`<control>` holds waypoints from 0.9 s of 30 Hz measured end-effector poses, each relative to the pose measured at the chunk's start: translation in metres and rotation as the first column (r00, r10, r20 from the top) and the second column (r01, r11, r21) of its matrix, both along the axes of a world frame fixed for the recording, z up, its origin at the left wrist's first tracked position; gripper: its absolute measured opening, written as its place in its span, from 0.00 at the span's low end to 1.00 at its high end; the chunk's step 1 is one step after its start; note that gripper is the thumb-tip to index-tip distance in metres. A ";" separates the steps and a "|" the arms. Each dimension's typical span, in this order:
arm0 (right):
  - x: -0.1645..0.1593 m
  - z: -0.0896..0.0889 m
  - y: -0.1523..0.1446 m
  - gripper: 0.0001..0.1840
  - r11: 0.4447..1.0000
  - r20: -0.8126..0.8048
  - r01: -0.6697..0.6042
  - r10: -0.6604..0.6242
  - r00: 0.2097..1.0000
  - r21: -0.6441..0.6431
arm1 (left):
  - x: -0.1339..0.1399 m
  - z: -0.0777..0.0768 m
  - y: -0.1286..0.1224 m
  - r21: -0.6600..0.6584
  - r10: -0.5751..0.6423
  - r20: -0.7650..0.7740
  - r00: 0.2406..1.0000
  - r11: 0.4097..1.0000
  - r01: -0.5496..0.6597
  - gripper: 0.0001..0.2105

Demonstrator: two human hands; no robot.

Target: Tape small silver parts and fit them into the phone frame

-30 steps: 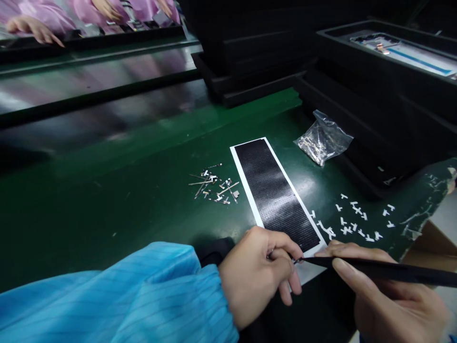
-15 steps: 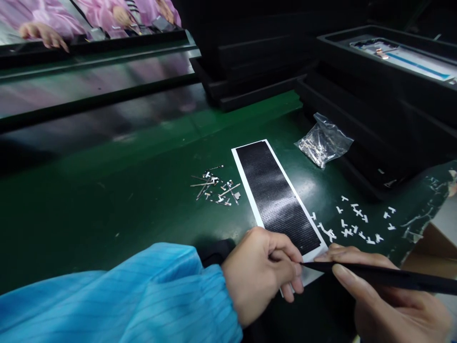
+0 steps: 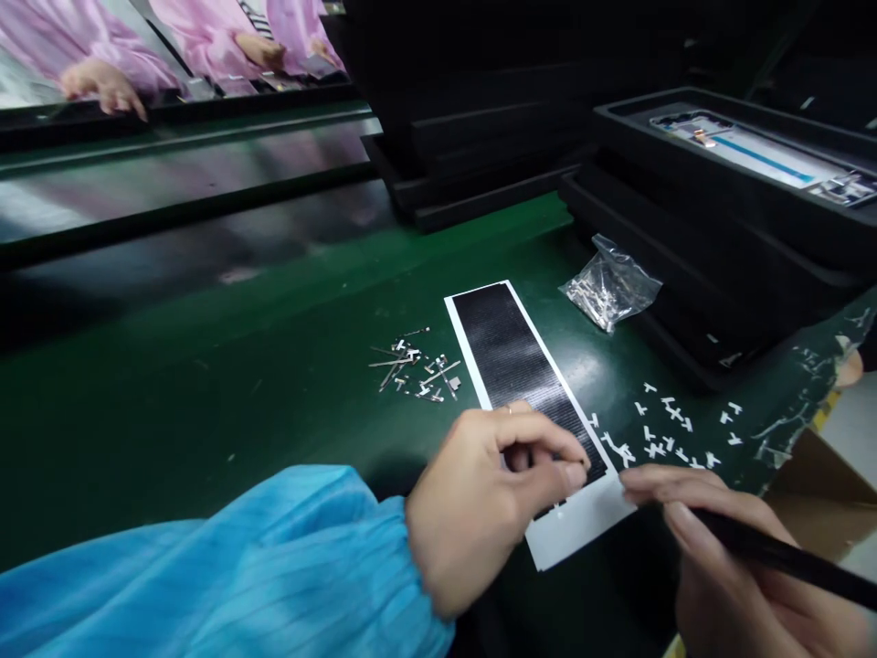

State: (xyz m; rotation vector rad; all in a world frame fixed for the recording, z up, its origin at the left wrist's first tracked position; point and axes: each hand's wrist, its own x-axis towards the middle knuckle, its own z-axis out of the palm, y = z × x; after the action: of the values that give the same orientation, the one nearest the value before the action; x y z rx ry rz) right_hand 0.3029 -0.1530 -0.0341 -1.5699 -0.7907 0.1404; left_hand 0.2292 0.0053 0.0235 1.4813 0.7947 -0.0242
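My left hand (image 3: 503,498), in a blue sleeve, hovers over the lower part of a white sheet (image 3: 582,525) covered with rows of narrow black strips (image 3: 511,343). Its thumb and forefinger are pinched together; whatever sits between them is too small to make out. To the right of the sheet, my right hand (image 3: 746,567) is closed around slim black tweezers (image 3: 774,553), their tip hidden behind the fingers. Small white Y-shaped pieces (image 3: 675,416) lie scattered beyond that hand. Thin metallic flex parts (image 3: 415,366) form a loose pile left of the sheet.
A clear plastic bag (image 3: 609,288) of small parts lies near stacked black trays (image 3: 685,247); the top tray holds a device part (image 3: 746,151). A cardboard box (image 3: 815,484) stands at the right edge. Across the bench, people in pink sleeves (image 3: 198,41) work.
My left hand has lifted slightly off the sheet's lower end, uncovering its white margin. The tweezers have drawn away from the left fingertips, to the right. The view has shifted a little.
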 end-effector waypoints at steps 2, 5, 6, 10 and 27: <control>-0.001 0.004 0.004 0.06 0.997 0.064 -0.064 0.067 0.996 -0.048 | -0.001 0.006 -0.003 -0.119 0.072 0.064 0.995 0.991 -0.064 0.04; -0.001 0.006 0.011 0.08 0.984 0.063 -0.165 0.169 0.984 -0.070 | -0.004 0.009 -0.009 -0.317 0.145 0.127 0.981 0.943 -0.098 0.04; 0.000 0.006 0.012 0.08 0.981 0.038 -0.190 0.192 0.981 -0.051 | -0.006 0.008 -0.011 -0.340 0.158 0.132 0.979 0.934 -0.105 0.04; 0.005 0.007 0.010 0.08 0.966 -0.072 -0.259 0.258 0.963 0.006 | -0.013 0.004 -0.011 -0.209 0.102 0.106 0.989 0.975 -0.078 0.05; -0.044 0.058 0.041 0.12 0.790 -0.038 -0.586 0.589 0.807 -0.181 | -0.112 0.040 -0.007 0.808 -0.134 0.151 0.979 0.587 -0.044 0.09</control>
State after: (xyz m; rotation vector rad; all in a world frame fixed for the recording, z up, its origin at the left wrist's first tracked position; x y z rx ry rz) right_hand 0.2589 -0.1124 0.0239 -1.4461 -1.3009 0.6744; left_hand 0.1171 -0.0014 0.0636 2.3408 0.6143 0.5180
